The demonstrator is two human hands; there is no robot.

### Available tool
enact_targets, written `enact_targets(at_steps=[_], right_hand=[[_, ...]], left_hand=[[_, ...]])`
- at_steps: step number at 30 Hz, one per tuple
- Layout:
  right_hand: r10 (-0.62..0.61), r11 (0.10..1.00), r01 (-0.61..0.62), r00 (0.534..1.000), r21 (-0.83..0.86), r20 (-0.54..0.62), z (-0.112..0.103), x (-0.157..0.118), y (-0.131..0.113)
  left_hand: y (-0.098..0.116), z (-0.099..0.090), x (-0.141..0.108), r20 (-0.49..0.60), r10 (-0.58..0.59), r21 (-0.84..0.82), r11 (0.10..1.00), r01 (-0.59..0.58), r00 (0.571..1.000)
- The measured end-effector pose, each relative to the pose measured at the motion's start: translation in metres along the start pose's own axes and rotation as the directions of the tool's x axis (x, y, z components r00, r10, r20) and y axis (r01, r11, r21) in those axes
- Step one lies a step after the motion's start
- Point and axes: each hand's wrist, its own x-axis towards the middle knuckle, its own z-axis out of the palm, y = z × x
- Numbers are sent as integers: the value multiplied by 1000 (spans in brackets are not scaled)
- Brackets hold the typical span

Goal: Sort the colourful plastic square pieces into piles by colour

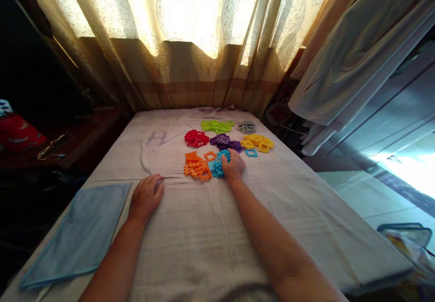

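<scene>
My right hand (234,163) is curled round the right side of a pile of blue toothed pieces (218,165), its fingers on them. Touching that pile on the left are orange pieces (197,168). Behind lie purple pieces (220,140), red pieces (196,138) and yellow pieces (260,143). Green pieces (215,126) and grey pieces (246,127) are farthest back. A single blue square frame (251,153) lies right of my right hand. My left hand (147,196) rests on the cloth, its fingers bent together; whether something small is in it cannot be seen.
A pale sheet covers the table (190,238). At the left edge lies a folded light blue cloth (81,229). Curtains (190,66) hang behind the table, and white fabric (333,66) hangs at the right. A red item (18,132) stands on dark furniture at the far left.
</scene>
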Motion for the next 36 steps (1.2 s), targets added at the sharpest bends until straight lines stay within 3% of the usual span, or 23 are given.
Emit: enact_targets(at_steps=[3, 6, 8, 11, 14, 16, 18, 19, 22, 24, 26, 28, 32, 36], right_hand=[[-8, 998, 5, 998, 66, 59, 38, -18, -46], [-138, 988, 117, 962, 104, 235, 66, -32, -85], [-286, 956, 247, 905, 160, 313, 74, -36, -100], [-472, 878, 427, 845, 217, 251, 65, -20, -96], [-509, 859, 493, 851, 143, 128, 30, 23, -57], [-419, 908, 419, 906, 19, 55, -4, 62, -17], [-200, 970, 192, 979, -147, -42, -40, 101, 29], [-70, 975, 49, 993, -216, -91, -57, 119, 51], [217, 912, -248, 968, -326, -127, -90, 161, 109], [330, 880, -334, 941, -337, -71, -95, 179, 133], [345, 891, -317, 938, -325, 28, -86, 188, 140], [266, 931, -226, 958, -286, 109, -65, 189, 132], [6, 993, 14, 986, -120, 168, -14, 169, 88], [-207, 978, 192, 947, 84, 244, 22, 133, 36]], left_hand=[[0, 4, -1, -15, 2, 9, 1000, -2, 1000], [1, 7, -2, 0, 3, 36, 999, -3, 1000], [2, 7, -4, 44, -15, 59, 998, 13, 999], [4, 6, -4, 106, -58, 96, 994, 48, 993], [4, 4, 1, 78, -180, 152, 974, 167, 981], [1, 6, 10, 40, -291, 175, 944, 280, 956], [-2, 10, 25, 37, -371, 175, 916, 360, 928], [-3, 13, 34, 45, -395, 169, 908, 383, 917], [-3, 27, 63, 79, -404, 131, 910, 393, 911], [1, 37, 80, 92, -372, 98, 926, 364, 924], [7, 47, 92, 112, -321, 64, 947, 316, 940], [13, 56, 102, 139, -257, 26, 966, 256, 956], [21, 70, 112, 155, -117, -82, 988, 131, 981], [24, 74, 112, 107, -51, -174, 982, 69, 993]])
